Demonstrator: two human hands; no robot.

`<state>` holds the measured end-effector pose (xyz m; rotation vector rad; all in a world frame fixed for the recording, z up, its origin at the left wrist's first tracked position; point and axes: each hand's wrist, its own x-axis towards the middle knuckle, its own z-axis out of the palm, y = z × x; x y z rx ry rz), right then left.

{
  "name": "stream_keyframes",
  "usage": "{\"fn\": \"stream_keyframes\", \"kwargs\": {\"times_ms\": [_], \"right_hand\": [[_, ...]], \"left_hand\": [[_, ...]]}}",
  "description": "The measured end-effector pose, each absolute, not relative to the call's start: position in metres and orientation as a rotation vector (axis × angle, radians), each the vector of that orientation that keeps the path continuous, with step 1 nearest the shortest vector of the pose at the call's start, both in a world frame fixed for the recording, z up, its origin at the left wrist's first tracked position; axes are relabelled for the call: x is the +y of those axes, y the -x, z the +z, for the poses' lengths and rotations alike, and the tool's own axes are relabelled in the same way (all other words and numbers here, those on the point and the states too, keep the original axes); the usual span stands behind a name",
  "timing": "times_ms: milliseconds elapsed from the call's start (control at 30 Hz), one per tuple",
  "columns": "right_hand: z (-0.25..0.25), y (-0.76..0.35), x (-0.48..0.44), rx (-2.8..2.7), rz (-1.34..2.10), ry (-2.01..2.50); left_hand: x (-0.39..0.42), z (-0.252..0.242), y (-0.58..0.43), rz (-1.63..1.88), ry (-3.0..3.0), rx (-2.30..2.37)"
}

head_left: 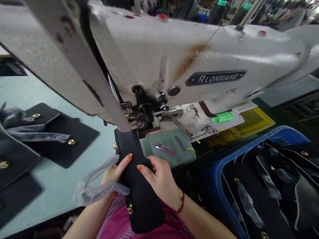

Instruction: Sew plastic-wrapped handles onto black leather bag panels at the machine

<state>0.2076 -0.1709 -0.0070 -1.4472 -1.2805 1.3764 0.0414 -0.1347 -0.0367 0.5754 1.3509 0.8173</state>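
Note:
A black leather bag panel [141, 186] lies between my hands, its far end beneath the head of the white sewing machine [159, 56]. My left hand [116, 171] grips its left edge, thumb on top and fingers hidden underneath. On the right edge, my right hand [159, 172] pinches it with the thumb on top. A handle wrapped in clear plastic [93, 196] loops out from the panel's left side across my left wrist. A gold ring [130, 209] fastens the handle near the lower end. The needle area is partly hidden by the machine head.
Several black panels with wrapped handles [72, 146] lie on the pale table [82, 179] to the left. Pink thread snips [164, 148] rest on the machine bed. A blue bin [219, 172] of black pieces stands at right, near a yellow crate [259, 119].

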Motion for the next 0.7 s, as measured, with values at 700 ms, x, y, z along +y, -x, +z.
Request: {"fn": "stream_keyframes", "kwargs": {"times_ms": [700], "right_hand": [[-0.008, -0.205, -0.155, -1.164, 1.488, 1.417]], "left_hand": [[-0.127, -0.014, -0.051, 0.871, -0.406, 1.312]]}}
